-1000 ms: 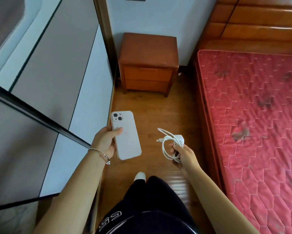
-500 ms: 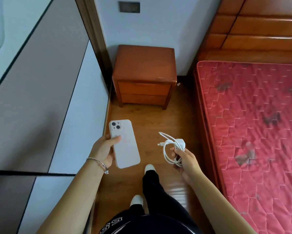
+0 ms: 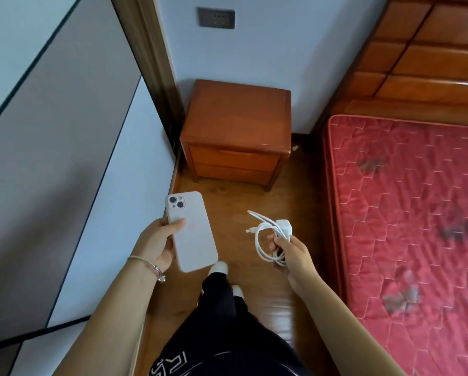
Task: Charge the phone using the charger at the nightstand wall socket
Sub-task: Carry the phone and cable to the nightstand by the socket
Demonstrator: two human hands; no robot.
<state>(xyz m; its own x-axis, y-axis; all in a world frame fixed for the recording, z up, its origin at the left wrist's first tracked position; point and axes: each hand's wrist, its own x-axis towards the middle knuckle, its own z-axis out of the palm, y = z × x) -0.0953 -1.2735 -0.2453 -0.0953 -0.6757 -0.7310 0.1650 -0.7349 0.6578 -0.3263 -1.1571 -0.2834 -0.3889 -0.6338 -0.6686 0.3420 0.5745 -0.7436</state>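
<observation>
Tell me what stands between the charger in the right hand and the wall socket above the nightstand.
Nothing visible blocks it. The charger, cable coiled, is in the right hand; ahead lie bare wooden floor and the nightstand, whose top looks empty. The wall socket sits on open wall above it, nothing plugged in.

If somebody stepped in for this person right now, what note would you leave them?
Left hand: holds the white phone, back side up.
Right hand: holds the white charger with its cable coiled; the cable is not in the phone.
Wall socket: on the wall above the wooden nightstand, nothing plugged in.
Done: both items in hand, person standing on the floor in front of the nightstand.
Left: plug the charger into the socket, connect the cable to the phone, probably rest the phone on the nightstand.
</observation>
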